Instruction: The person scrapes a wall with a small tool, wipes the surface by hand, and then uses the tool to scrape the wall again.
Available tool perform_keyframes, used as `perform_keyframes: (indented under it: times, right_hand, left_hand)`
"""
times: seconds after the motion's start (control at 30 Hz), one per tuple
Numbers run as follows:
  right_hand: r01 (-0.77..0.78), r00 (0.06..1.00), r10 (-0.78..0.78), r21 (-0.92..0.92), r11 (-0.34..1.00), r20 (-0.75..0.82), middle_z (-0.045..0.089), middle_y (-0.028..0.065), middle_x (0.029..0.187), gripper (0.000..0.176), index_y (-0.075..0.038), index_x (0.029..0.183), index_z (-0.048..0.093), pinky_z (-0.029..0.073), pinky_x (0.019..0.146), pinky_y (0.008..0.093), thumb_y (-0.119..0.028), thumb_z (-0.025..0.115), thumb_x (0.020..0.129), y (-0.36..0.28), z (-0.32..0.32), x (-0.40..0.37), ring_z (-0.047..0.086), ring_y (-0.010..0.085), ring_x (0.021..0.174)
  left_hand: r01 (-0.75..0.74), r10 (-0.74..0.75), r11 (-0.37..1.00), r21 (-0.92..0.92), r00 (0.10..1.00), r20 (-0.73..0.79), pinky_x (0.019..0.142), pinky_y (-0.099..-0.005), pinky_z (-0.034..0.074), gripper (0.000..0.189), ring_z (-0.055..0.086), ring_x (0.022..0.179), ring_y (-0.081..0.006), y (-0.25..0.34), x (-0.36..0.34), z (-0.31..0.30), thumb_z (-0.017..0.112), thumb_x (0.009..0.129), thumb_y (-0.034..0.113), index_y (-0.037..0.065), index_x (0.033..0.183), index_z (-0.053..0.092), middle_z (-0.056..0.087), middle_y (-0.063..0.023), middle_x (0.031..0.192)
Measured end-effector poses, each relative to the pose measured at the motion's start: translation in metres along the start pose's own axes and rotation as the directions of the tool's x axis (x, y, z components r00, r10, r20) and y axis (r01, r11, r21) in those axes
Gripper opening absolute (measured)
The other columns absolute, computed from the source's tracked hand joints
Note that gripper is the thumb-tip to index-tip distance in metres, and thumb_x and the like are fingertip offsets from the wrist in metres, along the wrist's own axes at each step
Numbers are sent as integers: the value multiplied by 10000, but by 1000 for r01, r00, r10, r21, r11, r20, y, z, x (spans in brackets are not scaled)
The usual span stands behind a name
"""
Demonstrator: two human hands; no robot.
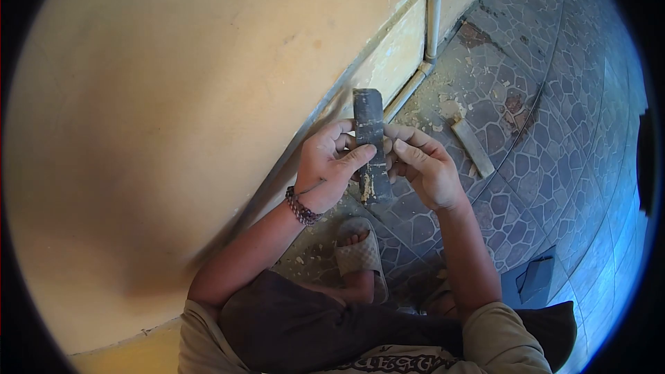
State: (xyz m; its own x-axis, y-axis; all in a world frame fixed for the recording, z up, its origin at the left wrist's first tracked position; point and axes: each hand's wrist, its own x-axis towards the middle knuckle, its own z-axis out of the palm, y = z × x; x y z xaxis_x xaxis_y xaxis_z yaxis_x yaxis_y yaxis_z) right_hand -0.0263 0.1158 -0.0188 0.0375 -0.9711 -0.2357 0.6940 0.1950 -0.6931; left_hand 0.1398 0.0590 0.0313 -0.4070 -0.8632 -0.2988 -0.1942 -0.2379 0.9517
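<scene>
A dark, narrow rectangular block (369,114) with pale scuffs and flaking residue near its lower end is held upright in front of me. My left hand (327,170) grips it from the left, the thumb lying across its face and the fingers passing behind. On the opposite side, my right hand (431,170) has its thumb and fingers closed at the block's right edge. Some of the right fingertips are hidden behind the block. A braided bracelet (303,208) circles my left wrist.
A yellow wall (173,97) rises at the left, with a pipe (433,14) along its base. On the stone-patterned floor (533,166) lie pale flakes (454,107) and a light-coloured strip (473,148). My sandalled foot (358,253) and a grey-blue object (530,280) are below.
</scene>
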Motion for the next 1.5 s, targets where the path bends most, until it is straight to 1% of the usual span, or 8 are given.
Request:
perform_keyframes:
  times: [0.1,0.53,0.83,1.07,1.17,1.27,1.37,1.5]
  right_hand:
    - [-6,1000,5,-72,997,-22,634,3,851,189,-27,1088,615,467,639,232,-125,644,929,7,0,2,590,80,758]
    - [31,995,-23,-75,997,101,630,27,861,374,-63,1214,539,526,572,230,-47,684,870,-4,-3,2,614,98,752]
    - [74,981,-84,59,995,176,625,41,856,406,-28,1218,564,527,515,221,47,673,834,-20,8,-6,619,111,702]
    - [398,913,-350,-280,874,208,595,20,836,354,-65,833,745,474,702,257,203,531,745,-7,-12,4,579,128,805]
    - [502,865,-437,-431,750,247,618,38,874,316,-65,802,746,464,759,268,176,545,764,-11,-12,3,583,141,862]
    - [454,890,-383,-385,804,248,642,56,976,285,-45,968,725,466,808,270,121,560,808,-13,-15,1,598,160,911]
    - [244,967,-253,164,956,35,640,74,1075,342,-5,1190,621,463,864,271,65,574,859,-10,-6,-1,602,171,966]
    - [229,961,-208,-104,968,183,623,59,1125,361,24,1302,521,459,910,287,-83,575,961,7,0,-5,576,130,1016]
  left_hand:
    - [-130,117,940,316,991,61,673,-225,527,362,645,797,-93,-5,-1,-4,695,859,40,-51,1182,560,683,-80,925]
    - [-4,-14,984,178,995,102,564,-224,492,335,620,665,-75,6,-8,-6,633,903,81,-38,1200,534,663,-69,756]
    - [-36,40,999,-24,982,182,500,-255,557,343,666,590,-155,18,-12,-2,572,943,57,-18,1266,487,680,-121,823]
    - [305,-84,824,-477,899,429,662,-349,593,355,685,854,-204,23,-9,-12,658,890,114,-32,1195,551,660,-165,1004]
    - [180,-150,970,-164,972,183,724,-305,571,412,667,889,-186,22,-15,1,700,857,110,-44,1207,545,655,-155,1048]
    - [42,-49,999,34,967,252,754,-269,545,438,652,899,-151,14,-10,-1,735,827,85,-51,1200,549,666,-146,1052]
    - [-71,64,996,61,992,110,774,-260,536,448,652,912,-131,17,-7,-2,765,803,77,-55,1178,558,686,-133,999]
    - [-263,251,935,237,965,81,726,-280,544,417,670,868,-140,18,-9,1,767,806,101,-54,1138,567,702,-142,927]
